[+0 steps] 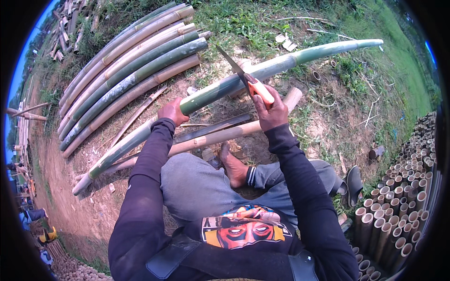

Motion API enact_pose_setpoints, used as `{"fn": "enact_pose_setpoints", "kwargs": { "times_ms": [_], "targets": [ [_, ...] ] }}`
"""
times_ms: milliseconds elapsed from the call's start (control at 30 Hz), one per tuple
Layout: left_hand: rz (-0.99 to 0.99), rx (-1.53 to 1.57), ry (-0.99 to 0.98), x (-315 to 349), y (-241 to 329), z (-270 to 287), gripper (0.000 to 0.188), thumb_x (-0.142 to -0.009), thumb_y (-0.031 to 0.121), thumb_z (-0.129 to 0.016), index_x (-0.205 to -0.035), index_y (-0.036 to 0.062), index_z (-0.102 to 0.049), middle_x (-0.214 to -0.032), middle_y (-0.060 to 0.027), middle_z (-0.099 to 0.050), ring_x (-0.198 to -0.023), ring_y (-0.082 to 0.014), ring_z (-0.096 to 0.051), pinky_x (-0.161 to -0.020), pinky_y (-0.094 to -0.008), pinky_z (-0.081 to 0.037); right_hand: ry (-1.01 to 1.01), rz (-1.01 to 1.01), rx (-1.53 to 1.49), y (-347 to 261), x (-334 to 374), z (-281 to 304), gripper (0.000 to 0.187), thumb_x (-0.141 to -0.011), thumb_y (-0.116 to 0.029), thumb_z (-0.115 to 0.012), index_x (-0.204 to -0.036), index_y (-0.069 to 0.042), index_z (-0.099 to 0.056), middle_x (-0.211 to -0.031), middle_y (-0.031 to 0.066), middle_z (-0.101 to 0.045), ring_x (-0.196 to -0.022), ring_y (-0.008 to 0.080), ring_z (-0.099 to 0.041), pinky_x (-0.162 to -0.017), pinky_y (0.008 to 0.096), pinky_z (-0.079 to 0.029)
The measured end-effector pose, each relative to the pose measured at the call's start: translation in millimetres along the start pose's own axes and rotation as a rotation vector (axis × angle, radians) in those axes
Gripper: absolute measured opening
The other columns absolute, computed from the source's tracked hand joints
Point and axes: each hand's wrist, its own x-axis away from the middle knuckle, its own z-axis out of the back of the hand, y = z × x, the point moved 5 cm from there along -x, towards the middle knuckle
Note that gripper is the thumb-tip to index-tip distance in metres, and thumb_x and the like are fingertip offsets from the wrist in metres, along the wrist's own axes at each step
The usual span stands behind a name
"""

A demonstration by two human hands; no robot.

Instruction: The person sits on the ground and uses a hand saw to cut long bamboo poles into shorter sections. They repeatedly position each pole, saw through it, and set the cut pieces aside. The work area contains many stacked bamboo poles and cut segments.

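Fingers of the right hand wrap the saw handle; leftward, the left hand clasps the green bamboo pole, running near left to far right beneath the blade, right hand nearer its far end

Grassy dirt ground — cut bamboo poles in row, upper left — dark sandal, right.

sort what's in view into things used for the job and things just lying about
In use:
handsaw, in the right hand
green bamboo pole, gripped by the left hand

Seemingly unused:
bamboo stack, upper left
upright bamboo pieces, lower right
dark sandal
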Motion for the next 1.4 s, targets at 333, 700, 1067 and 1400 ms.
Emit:
{"fn": "enact_pose_setpoints", "kwargs": {
  "times_ms": [333,700,1067,1400],
  "targets": [
    [-0.039,0.000,0.069,-4,-5,-11,0.067,-0.071,0.035,-0.089,-0.130,0.0171,-0.062,-0.120,-0.0128,-0.076,-0.111,-0.0355,-0.074,-0.094,-0.0492,-0.059,0.005,-0.001,-0.107,-43,81,67,0.043,-0.101,-0.007,-0.069,-0.137,0.011,-0.057,-0.121,0.0220,-0.076,-0.110,0.0265,-0.076,-0.096,0.0368,-0.059],
    [-0.010,-0.010,0.004,-3,-1,-2,0.069,-0.072,0.037,-0.090,-0.131,0.0171,-0.062,-0.124,-0.0126,-0.074,-0.115,-0.0353,-0.072,-0.096,-0.0495,-0.058,-0.042,-0.010,-0.032,-27,70,62,0.046,-0.099,-0.008,-0.074,-0.138,0.009,-0.058,-0.119,0.0204,-0.076,-0.110,0.0245,-0.076,-0.093,0.0355,-0.060],
    [-0.002,-0.019,0.022,-1,3,4,0.069,-0.072,0.038,-0.090,-0.131,0.0168,-0.062,-0.121,-0.0139,-0.075,-0.112,-0.0357,-0.074,-0.096,-0.0493,-0.058,-0.023,-0.021,0.101,3,-38,-28,0.040,-0.099,-0.019,-0.079,-0.131,0.001,-0.066,-0.101,0.0156,-0.078,-0.090,0.0165,-0.075,-0.080,0.0328,-0.058],
    [-0.027,-0.024,0.053,-4,0,-4,0.069,-0.070,0.037,-0.091,-0.131,0.0173,-0.064,-0.116,-0.0137,-0.077,-0.108,-0.0371,-0.074,-0.094,-0.0489,-0.059,0.063,-0.120,-0.264,-37,149,102,0.045,-0.099,-0.004,-0.070,-0.139,0.013,-0.057,-0.125,0.0246,-0.074,-0.118,0.0316,-0.074,-0.104,0.0420,-0.056]
  ]
}}
